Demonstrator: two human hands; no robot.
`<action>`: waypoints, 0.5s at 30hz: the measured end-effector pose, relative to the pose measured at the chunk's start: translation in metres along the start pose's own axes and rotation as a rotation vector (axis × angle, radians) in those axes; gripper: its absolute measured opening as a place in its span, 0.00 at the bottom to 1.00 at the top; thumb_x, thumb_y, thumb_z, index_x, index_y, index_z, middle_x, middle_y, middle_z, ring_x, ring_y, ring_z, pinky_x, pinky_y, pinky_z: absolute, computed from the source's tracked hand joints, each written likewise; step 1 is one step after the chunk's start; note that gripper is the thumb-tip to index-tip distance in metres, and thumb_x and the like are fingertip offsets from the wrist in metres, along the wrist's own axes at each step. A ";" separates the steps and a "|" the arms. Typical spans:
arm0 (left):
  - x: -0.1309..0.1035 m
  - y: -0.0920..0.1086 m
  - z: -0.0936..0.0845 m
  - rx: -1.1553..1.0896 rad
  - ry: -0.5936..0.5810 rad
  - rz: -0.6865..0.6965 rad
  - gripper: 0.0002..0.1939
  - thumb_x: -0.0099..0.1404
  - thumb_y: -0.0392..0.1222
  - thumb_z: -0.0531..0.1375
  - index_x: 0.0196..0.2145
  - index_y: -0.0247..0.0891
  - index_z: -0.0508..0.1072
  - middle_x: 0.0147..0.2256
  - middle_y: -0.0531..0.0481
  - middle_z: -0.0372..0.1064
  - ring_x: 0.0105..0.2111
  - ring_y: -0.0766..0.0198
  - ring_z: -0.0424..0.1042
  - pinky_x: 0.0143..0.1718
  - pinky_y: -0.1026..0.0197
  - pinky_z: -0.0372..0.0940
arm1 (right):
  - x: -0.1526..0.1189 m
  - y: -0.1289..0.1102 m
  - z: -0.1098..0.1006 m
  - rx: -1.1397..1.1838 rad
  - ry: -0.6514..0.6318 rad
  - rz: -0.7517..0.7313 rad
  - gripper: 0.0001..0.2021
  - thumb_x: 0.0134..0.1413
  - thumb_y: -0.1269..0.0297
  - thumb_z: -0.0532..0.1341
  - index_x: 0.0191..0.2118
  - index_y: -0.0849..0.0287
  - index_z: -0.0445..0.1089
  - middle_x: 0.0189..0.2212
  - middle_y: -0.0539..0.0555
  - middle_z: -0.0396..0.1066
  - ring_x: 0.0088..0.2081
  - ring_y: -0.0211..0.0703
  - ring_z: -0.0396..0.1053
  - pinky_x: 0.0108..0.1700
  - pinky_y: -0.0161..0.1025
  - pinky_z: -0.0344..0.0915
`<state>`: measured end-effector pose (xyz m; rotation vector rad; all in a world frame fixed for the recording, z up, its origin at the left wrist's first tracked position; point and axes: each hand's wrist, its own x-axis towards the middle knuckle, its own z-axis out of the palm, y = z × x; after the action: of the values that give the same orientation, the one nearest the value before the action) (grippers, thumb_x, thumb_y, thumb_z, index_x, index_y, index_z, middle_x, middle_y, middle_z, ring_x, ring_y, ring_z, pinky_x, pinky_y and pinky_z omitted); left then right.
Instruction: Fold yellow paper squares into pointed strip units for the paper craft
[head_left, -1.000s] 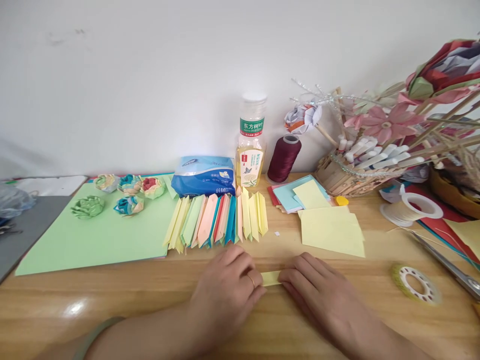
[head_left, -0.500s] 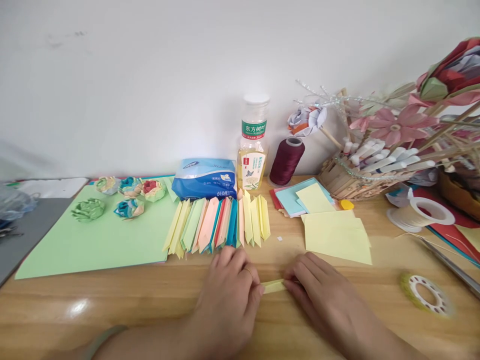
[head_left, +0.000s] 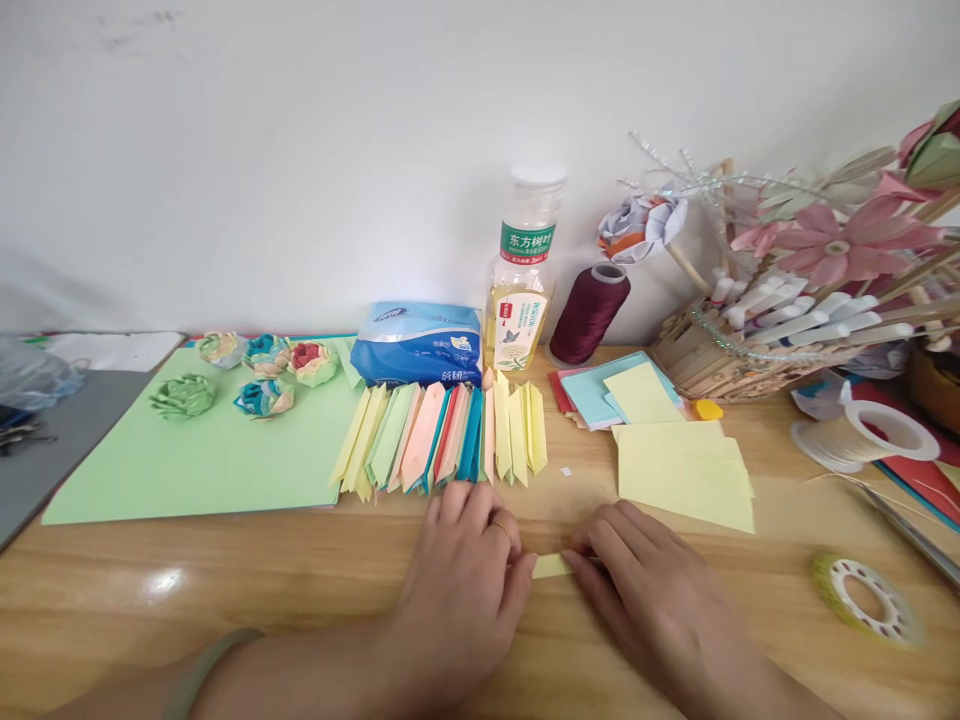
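Note:
Between my hands a narrow folded strip of yellow paper lies low over the wooden table. My left hand pinches its left end between thumb and fingers. The right end is gripped by my right hand, whose fingers hide that tip. Just beyond my left hand stands a row of folded paper pieces in yellow, green, peach, red and blue. Past my right hand lie flat yellow paper sheets.
Several paper flowers sit on a green sheet at left. At the back are a blue tissue pack, a bottle and maroon thread. A pen basket, a white spool and a tape roll stand right.
The view has shifted slightly, so the things on the table appear moved. Both hands keep hold of the yellow strip; a little less of it shows between them.

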<state>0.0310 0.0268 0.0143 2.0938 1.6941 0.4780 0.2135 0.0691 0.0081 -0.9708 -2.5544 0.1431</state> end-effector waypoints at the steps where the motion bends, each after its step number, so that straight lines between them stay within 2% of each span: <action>1: 0.000 0.000 0.001 0.012 0.007 0.003 0.06 0.64 0.36 0.51 0.28 0.36 0.62 0.35 0.47 0.58 0.37 0.55 0.55 0.38 0.48 0.56 | 0.000 0.000 0.000 -0.008 -0.004 0.004 0.11 0.62 0.69 0.49 0.27 0.58 0.59 0.23 0.51 0.62 0.26 0.42 0.60 0.28 0.38 0.54; 7: -0.002 -0.003 0.001 -0.014 0.061 0.012 0.05 0.64 0.34 0.51 0.29 0.37 0.59 0.34 0.48 0.57 0.36 0.56 0.55 0.38 0.48 0.57 | 0.001 0.000 -0.002 0.001 -0.036 0.057 0.10 0.61 0.68 0.49 0.27 0.57 0.60 0.24 0.52 0.63 0.27 0.43 0.60 0.30 0.39 0.53; 11: -0.004 -0.004 -0.003 -0.045 0.037 0.024 0.04 0.64 0.32 0.50 0.31 0.38 0.59 0.36 0.48 0.57 0.37 0.55 0.55 0.37 0.48 0.57 | 0.000 0.001 -0.004 0.056 -0.051 0.096 0.08 0.59 0.68 0.51 0.28 0.57 0.60 0.25 0.50 0.64 0.29 0.43 0.60 0.34 0.40 0.51; 15: -0.005 -0.005 -0.005 -0.053 0.023 0.043 0.06 0.64 0.30 0.48 0.31 0.38 0.59 0.35 0.48 0.57 0.37 0.55 0.55 0.37 0.48 0.57 | -0.001 0.003 -0.005 0.110 -0.073 0.124 0.07 0.59 0.69 0.52 0.28 0.57 0.59 0.26 0.50 0.64 0.29 0.42 0.60 0.34 0.39 0.49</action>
<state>0.0233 0.0237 0.0163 2.0979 1.6340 0.5554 0.2176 0.0708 0.0117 -1.1000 -2.5206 0.3563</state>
